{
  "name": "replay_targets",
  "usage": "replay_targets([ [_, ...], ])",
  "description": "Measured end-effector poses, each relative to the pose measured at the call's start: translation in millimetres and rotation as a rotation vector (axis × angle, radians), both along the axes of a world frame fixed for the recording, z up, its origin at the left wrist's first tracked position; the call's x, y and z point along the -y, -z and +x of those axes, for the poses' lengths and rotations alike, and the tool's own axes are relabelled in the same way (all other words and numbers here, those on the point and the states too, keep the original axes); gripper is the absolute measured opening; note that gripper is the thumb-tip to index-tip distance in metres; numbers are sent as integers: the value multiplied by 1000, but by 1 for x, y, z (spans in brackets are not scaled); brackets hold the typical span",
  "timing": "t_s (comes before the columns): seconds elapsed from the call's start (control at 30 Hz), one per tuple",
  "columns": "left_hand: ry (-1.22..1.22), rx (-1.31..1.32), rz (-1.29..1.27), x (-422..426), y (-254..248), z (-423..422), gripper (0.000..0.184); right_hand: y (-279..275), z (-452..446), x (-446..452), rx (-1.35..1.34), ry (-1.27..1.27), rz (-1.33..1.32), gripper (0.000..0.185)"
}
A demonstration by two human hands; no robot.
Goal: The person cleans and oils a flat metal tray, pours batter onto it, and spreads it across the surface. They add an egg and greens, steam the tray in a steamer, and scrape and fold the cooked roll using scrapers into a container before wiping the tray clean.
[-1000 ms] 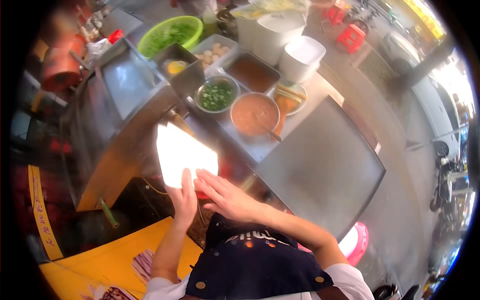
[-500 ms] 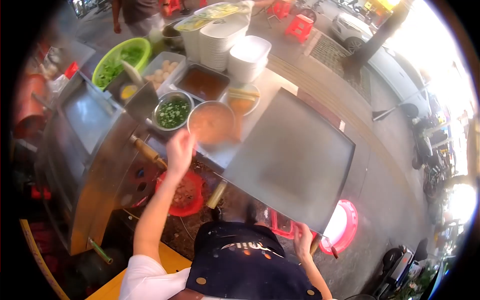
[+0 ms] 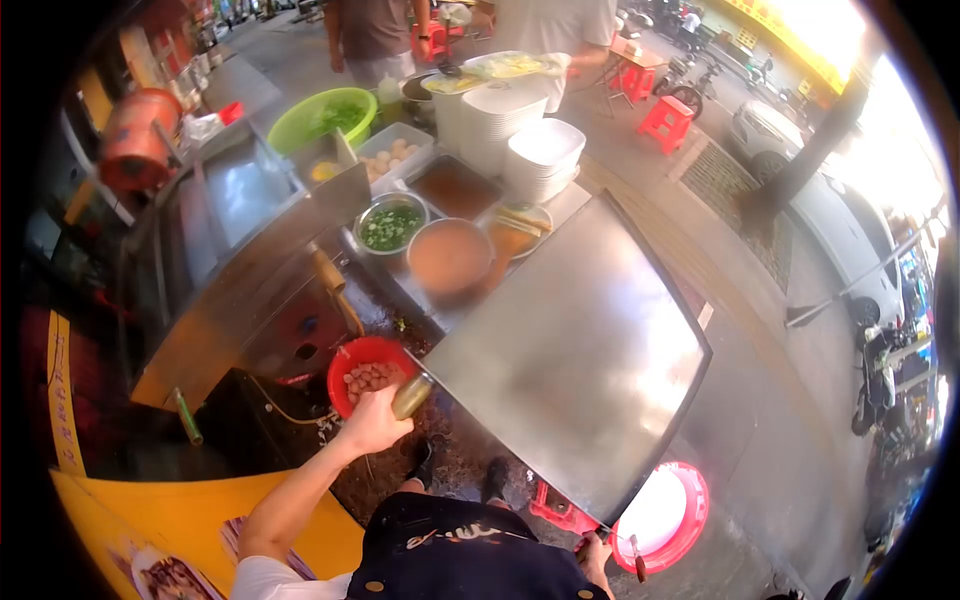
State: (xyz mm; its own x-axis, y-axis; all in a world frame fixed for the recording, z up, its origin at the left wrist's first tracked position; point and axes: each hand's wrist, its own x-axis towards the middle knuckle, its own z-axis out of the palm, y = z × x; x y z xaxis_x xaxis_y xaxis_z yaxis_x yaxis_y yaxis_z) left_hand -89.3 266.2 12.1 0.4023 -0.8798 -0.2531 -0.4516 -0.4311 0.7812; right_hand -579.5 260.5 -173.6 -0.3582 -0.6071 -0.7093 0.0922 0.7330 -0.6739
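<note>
1. Metal sheet (image 3: 560, 350). This broad, flat plate lies right of centre, in front of the person and beyond the dark apron (image 3: 450, 550). It appears as a diamond: one corner points away towards the street, the opposite one back towards the wearer. Its sides look nearly equal, so a long axis cannot be told under the lens's distortion.

2. Left hand (image 3: 370, 425). The fingers are wrapped around a brass-coloured handle (image 3: 411, 396) at the sheet's left corner. The handle's long axis runs obliquely, its free end directed down and left, towards the wearer.

3. Right hand (image 3: 594, 560). It sits at the sheet's nearest corner; the fingers are partly hidden, and one cannot tell how firmly they close.

4. Surroundings. A red basin (image 3: 337, 380) lies just beyond the left hand; a pink-rimmed basin (image 3: 698, 505) stands just right of the right hand. Stacked white containers (image 3: 543, 165) stand beyond the sheet's upper left edge.
</note>
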Motion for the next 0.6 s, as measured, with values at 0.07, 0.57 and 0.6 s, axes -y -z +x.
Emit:
replay_targets([
  [0.07, -81, 29, -51, -47, -31, 7, 32, -37, 32, -14, -30, -42, -43, 7],
  [0.57, -1157, -237, -352, -384, 6, 57, 23, -162, 301, 70, -130, -1276, -535, 13],
  [0.6, -1195, -248, -378, -397, 1, 66, 26, -172, 331, 68, -69, -1302, -495, 14],
])
